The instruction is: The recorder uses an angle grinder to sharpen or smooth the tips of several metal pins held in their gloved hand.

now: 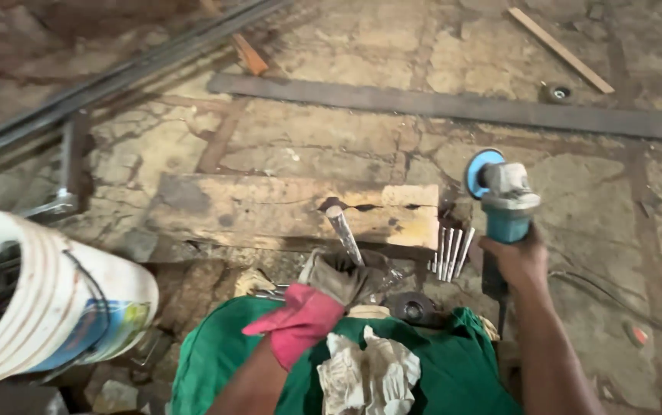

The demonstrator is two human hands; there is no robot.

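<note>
My left hand [331, 288], in a grey and pink work glove, grips a short metal rod [344, 233] whose tip rests on a worn wooden plank [269, 209]. A teal angle grinder [504, 201] with a blue disc is held upright in my bare right hand [517, 257], just right of the plank. Several thin metal rods [450, 252] lie between the two hands at the plank's right end. A crumpled white glove [368, 369] lies on my green-clad lap [216, 346].
A white plastic bucket [47, 296] lies on its side at the lower left. A long flat steel bar [454, 106] crosses the cracked floor behind the plank, steel rails [100, 84] run at the upper left, and a grinding disc [412, 307] lies near my knees.
</note>
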